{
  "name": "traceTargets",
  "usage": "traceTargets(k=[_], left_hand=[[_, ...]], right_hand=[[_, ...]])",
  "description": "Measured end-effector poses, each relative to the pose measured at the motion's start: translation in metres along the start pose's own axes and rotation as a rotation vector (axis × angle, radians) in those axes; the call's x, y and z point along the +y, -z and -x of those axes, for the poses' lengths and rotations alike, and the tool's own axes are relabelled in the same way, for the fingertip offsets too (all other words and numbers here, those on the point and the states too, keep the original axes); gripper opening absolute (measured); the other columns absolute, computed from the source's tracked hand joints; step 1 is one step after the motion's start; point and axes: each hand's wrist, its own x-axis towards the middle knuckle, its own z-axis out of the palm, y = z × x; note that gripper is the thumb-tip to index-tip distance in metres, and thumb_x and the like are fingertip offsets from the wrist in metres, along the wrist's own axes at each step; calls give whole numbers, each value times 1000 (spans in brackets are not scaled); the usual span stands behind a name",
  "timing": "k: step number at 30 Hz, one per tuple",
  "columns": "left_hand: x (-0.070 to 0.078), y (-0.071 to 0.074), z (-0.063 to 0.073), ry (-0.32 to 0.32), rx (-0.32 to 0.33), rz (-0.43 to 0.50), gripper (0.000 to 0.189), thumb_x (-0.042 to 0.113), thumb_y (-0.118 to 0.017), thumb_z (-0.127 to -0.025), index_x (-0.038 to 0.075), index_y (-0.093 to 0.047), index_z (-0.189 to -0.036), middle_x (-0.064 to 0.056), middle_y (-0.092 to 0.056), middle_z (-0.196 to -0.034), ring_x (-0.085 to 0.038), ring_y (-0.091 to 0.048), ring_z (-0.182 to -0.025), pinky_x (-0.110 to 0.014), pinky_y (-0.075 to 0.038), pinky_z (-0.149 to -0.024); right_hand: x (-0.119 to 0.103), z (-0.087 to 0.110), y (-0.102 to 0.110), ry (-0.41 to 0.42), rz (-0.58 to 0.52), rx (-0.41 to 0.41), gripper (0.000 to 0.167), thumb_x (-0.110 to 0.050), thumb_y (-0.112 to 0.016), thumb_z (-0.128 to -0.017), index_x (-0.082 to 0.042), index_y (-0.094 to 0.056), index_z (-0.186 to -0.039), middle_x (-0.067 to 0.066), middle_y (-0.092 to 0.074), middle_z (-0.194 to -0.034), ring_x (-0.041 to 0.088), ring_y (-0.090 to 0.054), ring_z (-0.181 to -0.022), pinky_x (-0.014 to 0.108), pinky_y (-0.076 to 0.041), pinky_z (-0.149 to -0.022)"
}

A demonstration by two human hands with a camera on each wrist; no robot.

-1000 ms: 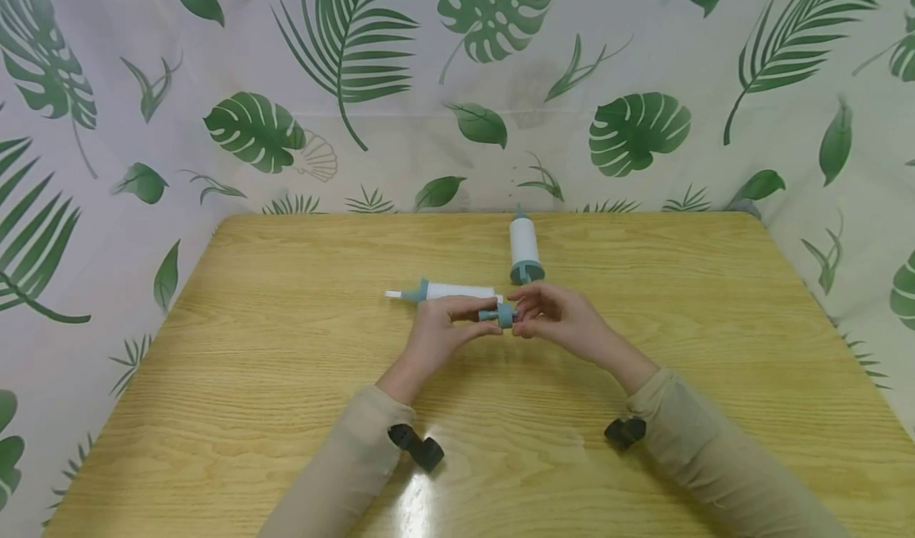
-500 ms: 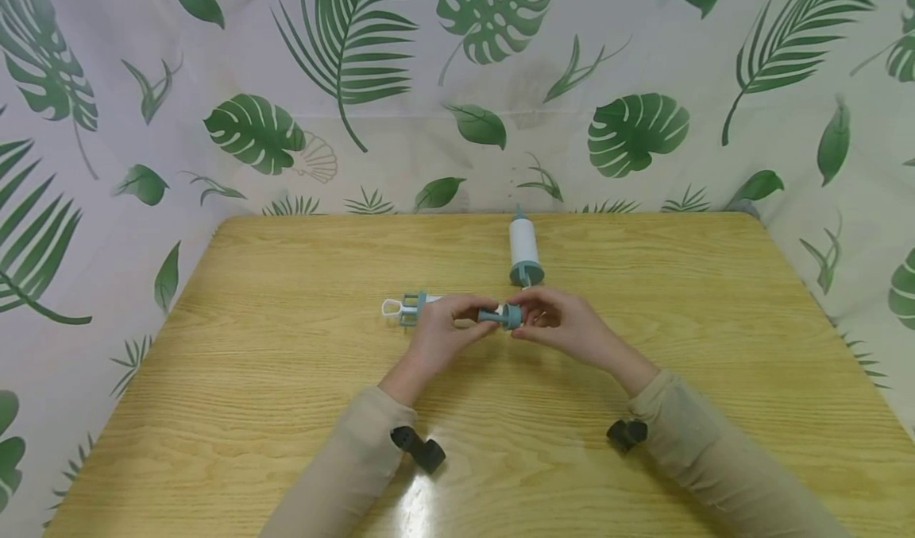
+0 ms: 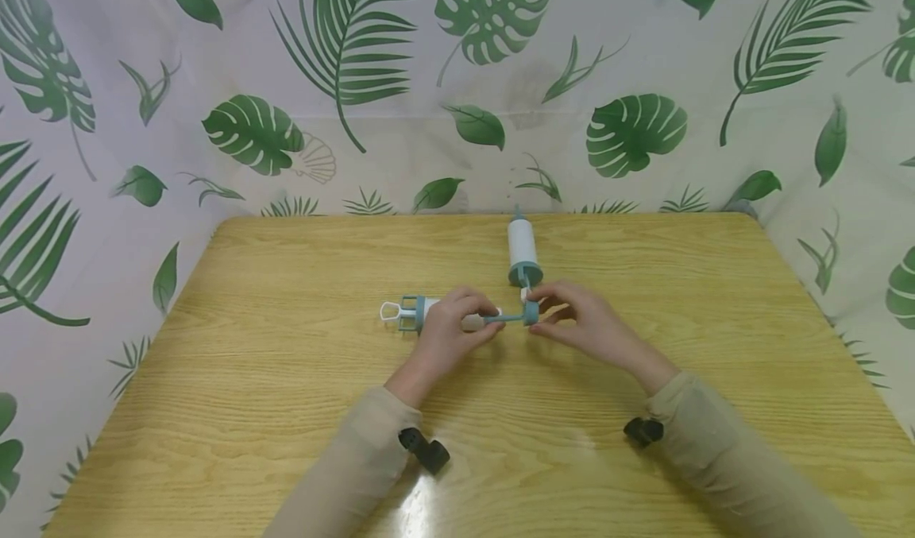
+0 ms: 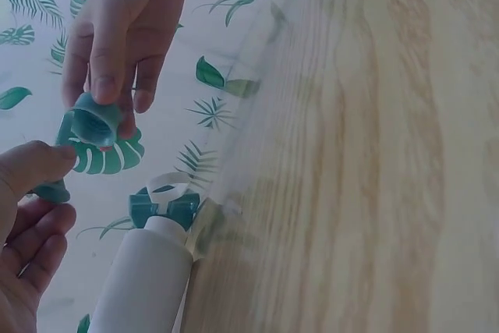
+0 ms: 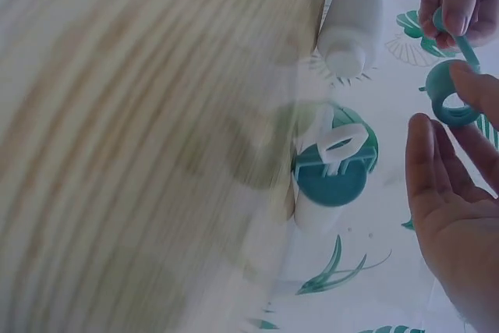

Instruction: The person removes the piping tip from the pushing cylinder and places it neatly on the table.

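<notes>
In the head view, the left hand (image 3: 453,325) pinched the stem (image 3: 509,317) of a small teal piece (image 3: 531,314), while the right hand (image 3: 586,323) pinched its cup end between thumb and fingers, seemingly above the table (image 3: 286,403). Half a second earlier the hands were closer together; the right one had since shifted outward, baring more stem. A white syringe (image 3: 430,306) lay partly hidden by the left hand. Its loop handle (image 3: 390,311), only a narrow strip a second before, showed its broad side, so it had probably rolled. The far syringe (image 3: 523,244) had stayed put, just beyond the right fingers.

From the left wrist, the cup's hollow was visible, with the left thumb and fingers gripping the stem's opposite end.

From the right wrist, the cup showed as a ring under the right thumb. For the work, this suggested control from both ends, the piece still apart from both syringes
</notes>
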Motion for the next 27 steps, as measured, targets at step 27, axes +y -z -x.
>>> traceTargets(k=[27], left_hand=[[2, -32, -18, -21, -164, -463, 6, 12, -75, -80, 10, -71, -85, 0, -66, -86, -15, -59, -80, -26, -48, -73]], right_hand=[[29, 9, 24, -126, 341, -114, 29, -4, -73, -82, 6, -64, -108, 14, -63, -99, 26, -60, -87, 40, -53, -75]])
